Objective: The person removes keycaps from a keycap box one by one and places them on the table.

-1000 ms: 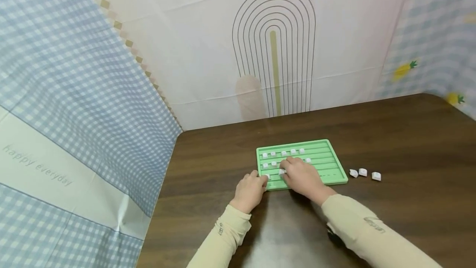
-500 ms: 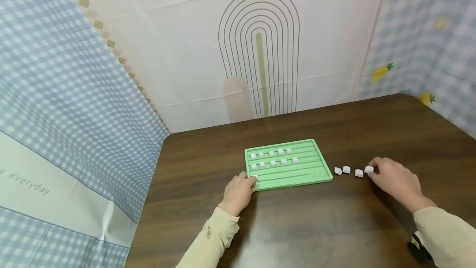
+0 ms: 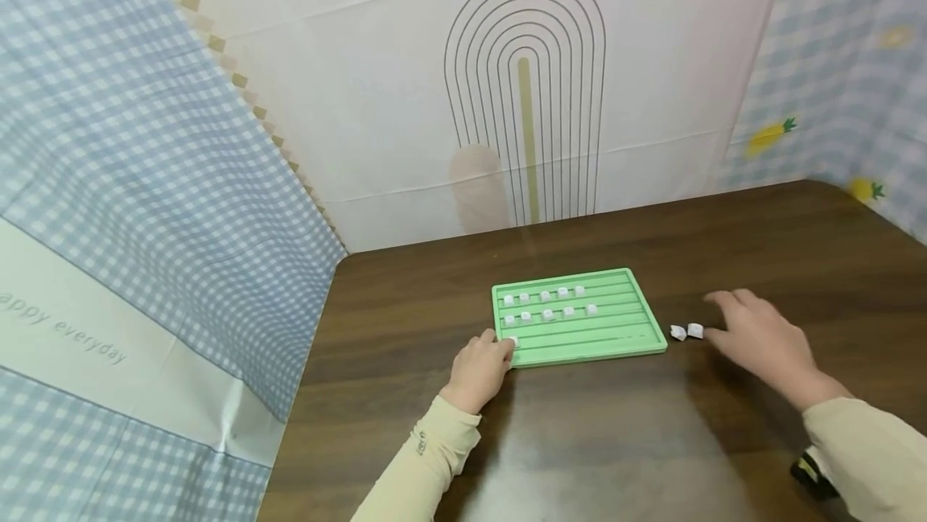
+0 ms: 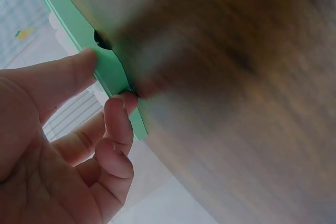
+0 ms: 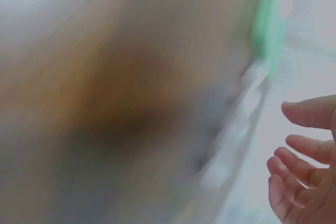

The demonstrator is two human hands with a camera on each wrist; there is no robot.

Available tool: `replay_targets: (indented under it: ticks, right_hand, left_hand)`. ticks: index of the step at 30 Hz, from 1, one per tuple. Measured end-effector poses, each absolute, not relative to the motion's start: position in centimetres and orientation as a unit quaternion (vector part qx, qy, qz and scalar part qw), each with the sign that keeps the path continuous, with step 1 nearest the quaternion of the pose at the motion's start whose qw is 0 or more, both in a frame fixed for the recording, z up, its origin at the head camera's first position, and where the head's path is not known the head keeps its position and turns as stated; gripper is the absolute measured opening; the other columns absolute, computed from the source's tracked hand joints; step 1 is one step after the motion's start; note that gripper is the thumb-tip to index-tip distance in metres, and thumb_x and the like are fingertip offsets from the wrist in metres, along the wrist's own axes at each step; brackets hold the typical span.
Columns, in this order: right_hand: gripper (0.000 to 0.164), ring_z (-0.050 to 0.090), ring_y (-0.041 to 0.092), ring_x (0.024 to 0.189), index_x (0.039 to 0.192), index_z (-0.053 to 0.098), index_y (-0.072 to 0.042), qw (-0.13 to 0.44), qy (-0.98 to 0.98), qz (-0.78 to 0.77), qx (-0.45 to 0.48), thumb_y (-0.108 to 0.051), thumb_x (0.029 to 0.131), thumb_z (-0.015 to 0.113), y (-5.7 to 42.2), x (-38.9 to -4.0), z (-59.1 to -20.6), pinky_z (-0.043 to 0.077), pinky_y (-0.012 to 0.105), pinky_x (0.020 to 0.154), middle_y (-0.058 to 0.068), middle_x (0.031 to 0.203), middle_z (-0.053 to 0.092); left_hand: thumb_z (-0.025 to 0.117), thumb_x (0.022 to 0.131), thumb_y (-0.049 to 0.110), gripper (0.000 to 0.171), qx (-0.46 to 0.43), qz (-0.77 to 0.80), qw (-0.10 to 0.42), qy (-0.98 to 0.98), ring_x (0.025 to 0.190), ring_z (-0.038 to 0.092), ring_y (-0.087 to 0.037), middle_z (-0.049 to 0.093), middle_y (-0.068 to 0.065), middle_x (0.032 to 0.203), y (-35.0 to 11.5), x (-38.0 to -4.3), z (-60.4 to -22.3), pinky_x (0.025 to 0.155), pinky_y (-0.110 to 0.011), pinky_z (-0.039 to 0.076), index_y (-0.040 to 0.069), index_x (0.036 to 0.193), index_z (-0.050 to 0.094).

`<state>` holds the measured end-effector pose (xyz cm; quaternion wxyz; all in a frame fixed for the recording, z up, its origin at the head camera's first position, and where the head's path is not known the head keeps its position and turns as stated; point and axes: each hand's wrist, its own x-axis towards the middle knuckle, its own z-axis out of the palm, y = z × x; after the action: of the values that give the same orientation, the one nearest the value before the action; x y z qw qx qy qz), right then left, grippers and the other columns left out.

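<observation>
A light green tray (image 3: 579, 337) with raised ridges lies on the table and carries several white keycaps (image 3: 547, 314) in two back rows. One more keycap (image 3: 514, 341) sits at the left of the row in front, beside my left hand (image 3: 478, 369). That hand pinches the tray's near left corner; the left wrist view has the thumb (image 4: 84, 66) against the tray's edge. Over the table to the right, my right hand (image 3: 764, 345) is held with fingers loosely spread and nothing in them. Two loose keycaps (image 3: 695, 330) lie just left of its thumb.
The dark wooden table (image 3: 594, 441) runs back to a white printed curtain (image 3: 376, 120). A blue checked cloth (image 3: 181, 152) hangs on the left. Near the right sleeve sits a small black object (image 3: 814, 474), partly hidden.
My right hand has gone from the tray to the loose keycaps at right, taking one keycap along. It has since let go, and its fingers spread. The left hand stays on the corner.
</observation>
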<state>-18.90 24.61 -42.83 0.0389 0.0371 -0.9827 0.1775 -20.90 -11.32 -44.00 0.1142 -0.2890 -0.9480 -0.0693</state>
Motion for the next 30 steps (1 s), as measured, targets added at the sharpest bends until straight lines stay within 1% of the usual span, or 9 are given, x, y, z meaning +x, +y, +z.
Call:
replay_targets:
  ticks: [3, 7, 11, 14, 17, 21, 23, 27, 30]
  right_hand:
    - [0.041, 0.051, 0.046, 0.103, 0.117, 0.055, -0.003, 0.073, -0.978, 0.176, 0.081, -0.021, 0.081, 0.062, 20.5, -20.0, -41.9, 0.048, 0.062, 0.063, 0.027, 0.119, 0.055]
    - [0.028, 0.059, 0.034, 0.097, 0.105, 0.064, -0.007, 0.084, -0.966, 0.19, 0.155, -0.017, 0.079, 0.065, 14.6, -21.5, -42.5, 0.052, 0.052, 0.065, 0.016, 0.107, 0.066]
    - [0.022, 0.061, 0.027, 0.092, 0.1, 0.066, -0.008, 0.079, -0.951, 0.197, 0.225, -0.014, 0.079, 0.066, 9.9, -22.5, -44.2, 0.054, 0.044, 0.072, 0.01, 0.1, 0.069]
    - [0.02, 0.06, 0.025, 0.092, 0.099, 0.065, -0.009, 0.072, -0.944, 0.194, 0.256, -0.012, 0.08, 0.066, 7.7, -22.9, -45.3, 0.053, 0.042, 0.073, 0.009, 0.099, 0.067]
    - [0.015, 0.06, 0.025, 0.088, 0.096, 0.066, -0.009, 0.08, -0.943, 0.182, 0.266, -0.011, 0.081, 0.064, 6.4, -23.0, -46.0, 0.053, 0.04, 0.07, 0.007, 0.094, 0.066]
    - [0.008, 0.058, 0.024, 0.08, 0.088, 0.066, -0.009, 0.109, -0.943, 0.16, 0.27, -0.008, 0.083, 0.06, 5.8, -23.2, -46.5, 0.052, 0.037, 0.064, 0.006, 0.086, 0.064]
    - [0.006, 0.056, 0.024, 0.076, 0.085, 0.065, -0.009, 0.124, -0.942, 0.151, 0.272, -0.006, 0.083, 0.06, 5.7, -23.3, -46.6, 0.051, 0.036, 0.062, 0.006, 0.083, 0.063]
    - [0.006, 0.056, 0.023, 0.076, 0.084, 0.065, -0.01, 0.133, -0.944, 0.141, 0.268, -0.006, 0.082, 0.061, 5.8, -23.5, -46.6, 0.051, 0.036, 0.062, 0.005, 0.082, 0.063]
    - [0.008, 0.059, 0.022, 0.079, 0.087, 0.066, -0.01, 0.13, -0.946, 0.148, 0.259, -0.008, 0.083, 0.06, 6.0, -23.6, -45.9, 0.053, 0.035, 0.061, 0.005, 0.085, 0.065]
  left_hand:
    - [0.069, 0.079, 0.015, 0.016, -0.286, -0.07, 0.117, -0.948, 0.055, 0.043, -0.015, 0.054, -0.004, 0.071, -10.9, -20.8, -44.0, 0.045, -0.022, 0.034, 0.012, 0.071, 0.055]
    - [0.069, 0.078, 0.016, 0.016, -0.288, -0.069, 0.123, -0.947, 0.055, 0.044, -0.015, 0.054, -0.004, 0.071, -10.4, -20.6, -44.2, 0.045, -0.022, 0.034, 0.013, 0.071, 0.056]
    - [0.07, 0.077, 0.016, 0.016, -0.29, -0.066, 0.123, -0.947, 0.055, 0.044, -0.015, 0.054, -0.003, 0.071, -9.8, -20.4, -44.5, 0.045, -0.021, 0.034, 0.014, 0.071, 0.056]
    - [0.072, 0.076, 0.017, 0.014, -0.293, -0.057, 0.129, -0.946, 0.055, 0.048, -0.015, 0.056, -0.002, 0.072, -9.4, -20.4, -44.8, 0.044, -0.02, 0.036, 0.015, 0.072, 0.058]
    - [0.072, 0.076, 0.019, 0.011, -0.293, -0.057, 0.134, -0.945, 0.055, 0.051, -0.016, 0.057, -0.002, 0.073, -9.0, -20.4, -45.0, 0.043, -0.02, 0.04, 0.016, 0.075, 0.061]
    - [0.07, 0.078, 0.02, 0.007, -0.289, -0.062, 0.136, -0.946, 0.056, 0.052, -0.018, 0.058, -0.004, 0.074, -8.7, -20.4, -45.0, 0.044, -0.023, 0.043, 0.017, 0.08, 0.064]
    - [0.069, 0.079, 0.02, 0.007, -0.29, -0.06, 0.142, -0.945, 0.056, 0.052, -0.019, 0.058, -0.005, 0.074, -8.6, -20.5, -45.1, 0.044, -0.025, 0.044, 0.017, 0.083, 0.065]
    - [0.069, 0.079, 0.022, 0.006, -0.292, -0.053, 0.153, -0.943, 0.055, 0.053, -0.019, 0.058, -0.005, 0.073, -8.4, -20.9, -45.3, 0.043, -0.025, 0.044, 0.017, 0.081, 0.065]
    - [0.069, 0.079, 0.022, 0.007, -0.289, -0.053, 0.14, -0.946, 0.056, 0.053, -0.018, 0.057, -0.003, 0.073, -8.6, -21.1, -45.3, 0.042, -0.023, 0.042, 0.018, 0.078, 0.064]
